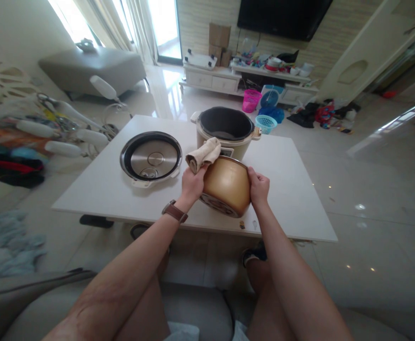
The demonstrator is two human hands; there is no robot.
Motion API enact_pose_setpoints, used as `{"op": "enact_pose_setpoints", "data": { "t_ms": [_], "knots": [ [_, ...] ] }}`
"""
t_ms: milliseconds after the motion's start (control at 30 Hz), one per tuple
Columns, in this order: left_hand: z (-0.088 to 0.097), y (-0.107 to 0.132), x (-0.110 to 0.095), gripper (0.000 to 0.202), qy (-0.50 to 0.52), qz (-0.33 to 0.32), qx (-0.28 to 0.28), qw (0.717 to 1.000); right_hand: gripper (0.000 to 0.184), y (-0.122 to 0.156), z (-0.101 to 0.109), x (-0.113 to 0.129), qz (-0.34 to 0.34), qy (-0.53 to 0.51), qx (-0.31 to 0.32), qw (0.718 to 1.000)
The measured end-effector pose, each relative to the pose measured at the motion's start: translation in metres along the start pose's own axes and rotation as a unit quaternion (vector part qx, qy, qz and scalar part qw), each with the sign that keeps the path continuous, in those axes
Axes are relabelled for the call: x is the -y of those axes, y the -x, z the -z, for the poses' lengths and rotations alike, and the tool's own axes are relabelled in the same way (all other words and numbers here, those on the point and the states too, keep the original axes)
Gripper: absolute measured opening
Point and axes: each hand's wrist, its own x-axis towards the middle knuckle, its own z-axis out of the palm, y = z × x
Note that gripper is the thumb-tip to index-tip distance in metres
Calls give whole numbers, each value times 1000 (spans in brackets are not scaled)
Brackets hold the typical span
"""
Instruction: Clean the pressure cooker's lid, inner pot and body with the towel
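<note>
We hold one gold pot (226,187) between our two hands, low over the tabletop (292,189) near its front edge. The pot is tipped on its side. Its bottom faces us and its mouth points away, at the one cooker (244,147) just behind it. Our left hand (192,182) presses the pot's left side and also grips one cloth (203,154). Our right hand (259,187) clasps the right side. One lid (151,157) lies to the left.

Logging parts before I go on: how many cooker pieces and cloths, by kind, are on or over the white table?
Cooker body: 1
Cooker lid: 1
Gold inner pot: 1
Beige cloth: 1
Total: 4
</note>
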Motion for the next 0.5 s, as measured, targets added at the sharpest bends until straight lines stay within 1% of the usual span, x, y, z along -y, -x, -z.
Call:
{"op": "enact_pose_setpoints", "data": {
  "t_ms": [67, 133, 200, 233, 267, 300, 367, 433, 500],
  "knots": [
    [1, -7, 6, 38, 7, 35, -24, 999, 71, 0, 0, 0, 0, 0, 1, 1000],
    [1, -13, 14, 40, 11, 88, -52, 995, 71, 0, 0, 1, 1, 3, 6, 1000],
    [2, -17, 19, 43, 21, 138, -65, 988, 71, 1, -1, 2, 2, 4, 7, 1000],
    [2, -18, 21, 44, 24, 148, -64, 987, 71, 1, -1, 2, 1, 2, 7, 1000],
    [1, -17, 21, 44, 23, 144, -62, 987, 71, 2, -1, 2, 0, -2, 7, 1000],
    [1, -15, 20, 44, 15, 128, -58, 990, 71, 2, 0, 2, -2, -7, 7, 1000],
    [1, -8, 14, 43, -17, 73, -47, 996, 71, 3, -1, 2, -4, -16, 9, 1000],
    [2, 2, 4, 43, -61, 6, -27, 998, 72, 3, -1, 1, -5, -20, 11, 1000],
    [4, 12, -6, 46, -116, -72, -1, 991, 71, 3, -2, 0, -4, -21, 11, 1000]
  ]
}}
